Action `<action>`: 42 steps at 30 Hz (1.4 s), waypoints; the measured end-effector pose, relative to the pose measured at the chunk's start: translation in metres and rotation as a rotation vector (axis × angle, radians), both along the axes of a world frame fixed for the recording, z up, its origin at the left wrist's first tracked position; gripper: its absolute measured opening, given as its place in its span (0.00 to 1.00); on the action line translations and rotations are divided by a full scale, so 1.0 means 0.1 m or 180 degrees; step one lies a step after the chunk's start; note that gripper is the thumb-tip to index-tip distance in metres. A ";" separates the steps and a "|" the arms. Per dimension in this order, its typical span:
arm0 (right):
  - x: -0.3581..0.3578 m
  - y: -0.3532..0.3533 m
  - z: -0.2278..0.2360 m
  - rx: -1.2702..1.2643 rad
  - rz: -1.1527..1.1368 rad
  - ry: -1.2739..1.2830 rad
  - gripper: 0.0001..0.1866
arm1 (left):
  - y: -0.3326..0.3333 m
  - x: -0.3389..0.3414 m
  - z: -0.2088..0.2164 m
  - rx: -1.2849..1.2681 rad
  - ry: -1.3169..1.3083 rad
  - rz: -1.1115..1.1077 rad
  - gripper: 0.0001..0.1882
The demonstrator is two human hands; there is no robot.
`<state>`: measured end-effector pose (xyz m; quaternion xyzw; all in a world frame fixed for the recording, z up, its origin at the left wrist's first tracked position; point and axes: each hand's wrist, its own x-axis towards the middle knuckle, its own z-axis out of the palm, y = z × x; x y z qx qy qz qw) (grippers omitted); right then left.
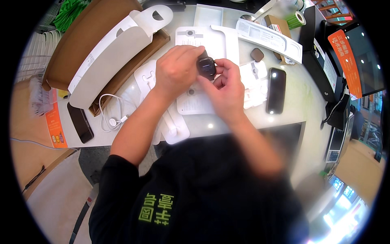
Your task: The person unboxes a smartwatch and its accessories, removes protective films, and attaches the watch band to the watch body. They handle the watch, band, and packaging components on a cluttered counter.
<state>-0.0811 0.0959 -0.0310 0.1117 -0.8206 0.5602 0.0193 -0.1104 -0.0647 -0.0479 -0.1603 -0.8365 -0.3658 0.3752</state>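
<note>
A black smartwatch [206,69] with a lit screen is held up between my two hands over the counter. My left hand [176,70] is curled at the watch's left side, its fingers closed at the dark band near the top of the case. My right hand [227,87] grips the case from the right, thumb along the lower edge and fingers bent by the right side. Below them lie printed white paper sheets [194,101] and a long white packaging insert [172,126]. My hands cover part of the band.
A white charging cable [106,122] and a dark phone [80,123] lie at left, beside a long brown box [132,71]. Rightward are another phone [276,90], a small brown square [256,54] and a white tray [270,38]. A black monitor [367,53] stands far right.
</note>
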 end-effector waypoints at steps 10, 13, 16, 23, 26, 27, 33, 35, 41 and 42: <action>0.00 0.00 0.00 0.0079 -0.0026 0.0041 0.29 | -0.01 0.00 -0.01 -0.0033 -0.0017 -0.0016 0.15; 0.01 -0.01 0.00 0.0068 -0.0036 0.0012 0.29 | -0.01 0.00 -0.01 -0.0022 -0.0044 -0.0027 0.15; 0.01 -0.01 -0.01 0.0043 -0.0036 -0.0004 0.29 | -0.01 0.00 -0.01 -0.0014 -0.0056 -0.0039 0.15; 0.02 -0.01 -0.02 -0.0086 -0.0028 -0.0035 0.28 | 0.00 0.00 0.01 0.0013 -0.0035 -0.0043 0.15; 0.03 0.01 0.03 -0.0351 0.0049 -0.0182 0.25 | 0.00 0.00 0.02 0.0004 -0.0043 -0.0021 0.15; 0.04 0.01 0.04 -0.0495 0.0048 -0.0233 0.24 | -0.01 0.00 0.02 -0.0006 -0.0027 -0.0036 0.15; 0.02 -0.01 -0.02 -0.0705 -0.0063 -0.0306 0.19 | -0.02 0.00 0.02 -0.0047 -0.0005 -0.0069 0.14; 0.02 -0.01 -0.02 -0.0723 -0.0068 -0.0320 0.18 | -0.01 0.02 0.05 -0.0038 -0.0077 -0.0092 0.14; 0.05 0.03 0.04 -0.0665 0.0027 -0.0279 0.18 | -0.02 0.01 0.05 -0.0034 -0.0078 -0.0036 0.14; 0.05 0.04 0.04 -0.0662 0.0033 -0.0272 0.18 | -0.02 0.01 0.05 -0.0038 -0.0081 -0.0044 0.14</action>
